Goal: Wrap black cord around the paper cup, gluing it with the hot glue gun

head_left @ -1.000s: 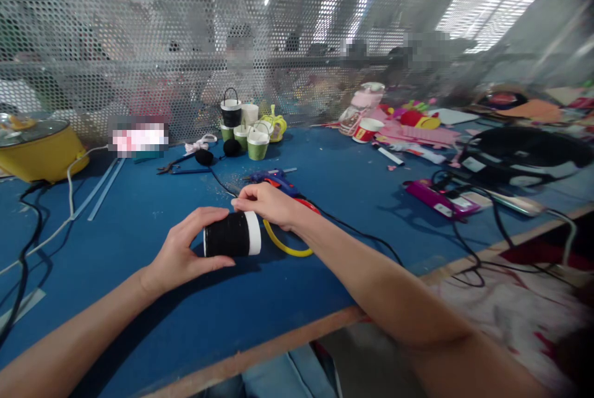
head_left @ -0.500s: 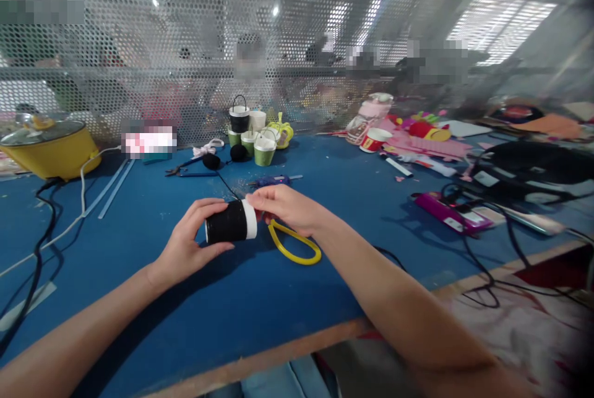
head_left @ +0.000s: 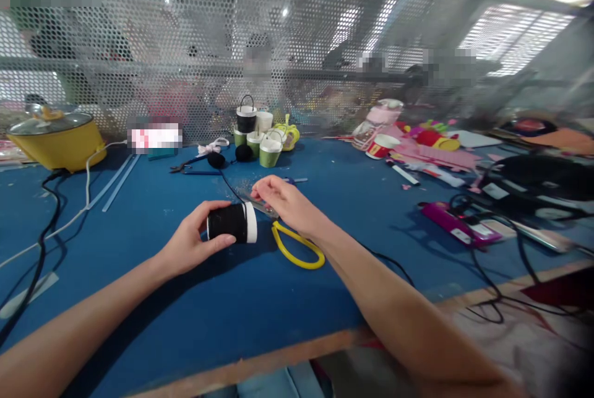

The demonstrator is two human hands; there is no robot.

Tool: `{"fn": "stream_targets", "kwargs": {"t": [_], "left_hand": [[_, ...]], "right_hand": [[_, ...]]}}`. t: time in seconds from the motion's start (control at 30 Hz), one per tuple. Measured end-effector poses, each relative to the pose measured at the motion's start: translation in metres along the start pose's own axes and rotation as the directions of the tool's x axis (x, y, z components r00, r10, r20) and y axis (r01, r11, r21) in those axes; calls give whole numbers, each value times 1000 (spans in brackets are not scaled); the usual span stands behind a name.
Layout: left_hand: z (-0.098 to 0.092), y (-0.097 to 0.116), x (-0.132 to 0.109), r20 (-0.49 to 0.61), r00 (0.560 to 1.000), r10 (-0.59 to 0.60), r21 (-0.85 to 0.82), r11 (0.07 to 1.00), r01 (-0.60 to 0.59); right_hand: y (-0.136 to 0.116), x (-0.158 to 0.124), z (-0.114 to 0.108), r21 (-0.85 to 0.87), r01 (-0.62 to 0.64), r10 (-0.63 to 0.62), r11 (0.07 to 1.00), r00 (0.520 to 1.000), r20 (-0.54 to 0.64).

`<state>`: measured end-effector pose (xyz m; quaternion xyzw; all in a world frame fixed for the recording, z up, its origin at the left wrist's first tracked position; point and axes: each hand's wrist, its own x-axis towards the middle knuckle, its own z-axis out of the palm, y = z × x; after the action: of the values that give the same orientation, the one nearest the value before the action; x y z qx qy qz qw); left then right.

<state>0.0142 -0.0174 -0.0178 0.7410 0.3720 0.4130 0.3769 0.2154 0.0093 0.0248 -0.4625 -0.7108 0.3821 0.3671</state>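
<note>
My left hand (head_left: 192, 243) is closed round a paper cup (head_left: 232, 223) that lies on its side on the blue table (head_left: 185, 311); the cup is wrapped in black with a white rim facing right. My right hand (head_left: 283, 200) hovers just right of and behind the cup's rim. Its fingers are curled and its fingertips pinched together over a thin grey metal strip (head_left: 262, 207). What they pinch, if anything, is hidden. A yellow loop (head_left: 298, 247) lies on the table under my right wrist.
Several small cups with handles (head_left: 257, 132) stand at the back by a perforated metal screen (head_left: 278, 39). A yellow pot (head_left: 58, 141) sits far left with cables (head_left: 44, 243) running forward. Pink craft scraps (head_left: 417, 147), a purple device (head_left: 459, 231) and black cables fill the right side.
My right hand has left the cup's rim and moved slightly back and to the right. The left hand has kept hold of the cup, which now lies a little further from me.
</note>
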Motion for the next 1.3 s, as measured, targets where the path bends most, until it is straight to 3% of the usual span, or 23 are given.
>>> {"fn": "stream_targets", "kwargs": {"t": [0.17, 0.37, 0.57, 0.73, 0.9, 1.07, 1.3], "left_hand": [[1, -2, -1, 34, 996, 84, 85, 993, -87], [1, 0, -2, 82, 986, 147, 174, 972, -159], [1, -2, -5, 122, 965, 230, 205, 946, -252], [2, 2, -5, 178, 954, 240, 270, 921, -282], [3, 8, -4, 212, 954, 211, 307, 913, -270], [3, 10, -4, 214, 956, 201, 271, 928, -256], [5, 14, -5, 224, 944, 241, 170, 945, -281]], "right_hand": [[0, 0, 3, 108, -52, 28, 993, 977, 209], [-4, 5, 8, 245, -83, 23, 966, 971, 237], [-17, 14, 15, 250, -35, -38, 968, 959, 280], [-24, 27, 24, 233, -96, 21, 968, 952, 305], [-26, 57, 29, 355, -236, 115, 905, 937, 329], [-19, 104, 35, 462, -357, 214, 812, 918, 333], [-1, 161, 50, 198, -343, 308, 918, 933, 186]]}}
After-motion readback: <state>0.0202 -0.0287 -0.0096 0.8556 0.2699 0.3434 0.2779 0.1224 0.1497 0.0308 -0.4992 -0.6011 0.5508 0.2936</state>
